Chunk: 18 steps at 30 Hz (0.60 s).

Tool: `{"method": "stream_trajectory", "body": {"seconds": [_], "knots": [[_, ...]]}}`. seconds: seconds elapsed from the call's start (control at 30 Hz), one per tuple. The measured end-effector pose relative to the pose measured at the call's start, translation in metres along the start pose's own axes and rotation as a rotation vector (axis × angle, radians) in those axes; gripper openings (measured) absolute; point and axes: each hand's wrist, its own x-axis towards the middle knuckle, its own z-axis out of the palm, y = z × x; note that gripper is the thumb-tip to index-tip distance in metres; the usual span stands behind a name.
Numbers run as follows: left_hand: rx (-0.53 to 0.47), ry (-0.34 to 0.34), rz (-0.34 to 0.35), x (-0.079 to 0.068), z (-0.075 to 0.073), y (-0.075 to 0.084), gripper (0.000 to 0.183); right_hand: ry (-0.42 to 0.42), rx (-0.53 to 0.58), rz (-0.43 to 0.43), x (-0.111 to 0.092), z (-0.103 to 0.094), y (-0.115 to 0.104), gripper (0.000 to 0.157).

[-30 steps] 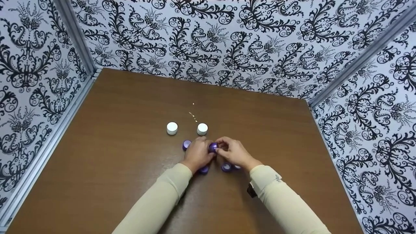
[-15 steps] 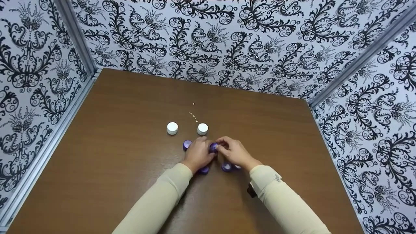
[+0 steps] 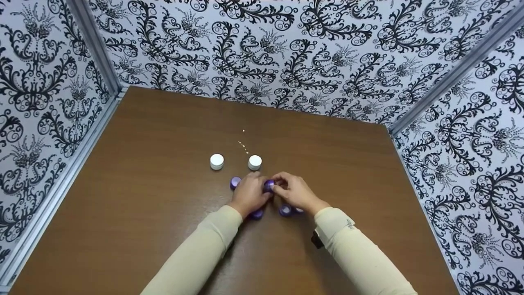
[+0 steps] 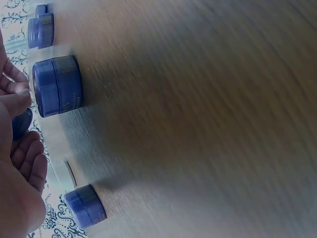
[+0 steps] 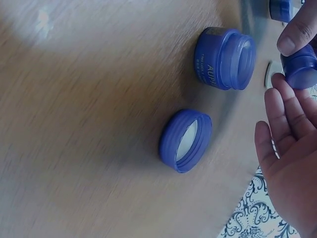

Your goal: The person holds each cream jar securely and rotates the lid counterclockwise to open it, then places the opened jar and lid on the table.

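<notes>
Left tub (image 3: 217, 162): on the table (image 3: 163, 229), to the left of the right tub (image 3: 254, 163), not touching.
Right tub: just behind the left hand (image 3: 249, 192).
Held jar (image 3: 268, 186): between the left hand and right hand (image 3: 299, 192).
Side jar (image 3: 235, 182): left of the left hand.
Front jar (image 3: 257, 214): before the left hand.
Open jar (image 3: 285, 210): right of the front jar.
Lid (image 3: 299, 211): beside the open jar, on its right.

I see brown wood-grain table (image 3: 172, 123), walled on three sides. Back wall (image 3: 262, 53), left wall (image 3: 41, 123), right wall (image 3: 483, 164): white, black floral scrolls. Grey left post (image 3: 96, 45), right post (image 3: 455, 71) at far corners. Pale rail (image 3: 59, 192) along table's left edge. Glare (image 5: 43, 25) on wood.
</notes>
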Motion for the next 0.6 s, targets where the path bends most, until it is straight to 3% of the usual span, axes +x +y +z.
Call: {"method": "stream_trajectory", "body": {"seconds": [0.37, 0.6], "knots": [[0.026, -0.009, -0.023, -0.0005, -0.0015, 0.0030, 0.036, -0.001, 0.044, -0.036, -0.0013, -0.0007, -0.0005, 0.026], [0.033, -0.012, -0.036, 0.0000, -0.0035, 0.0051, 0.037, 0.006, -0.042, 0.021, -0.0027, -0.0035, -0.0016, 0.024]]}}
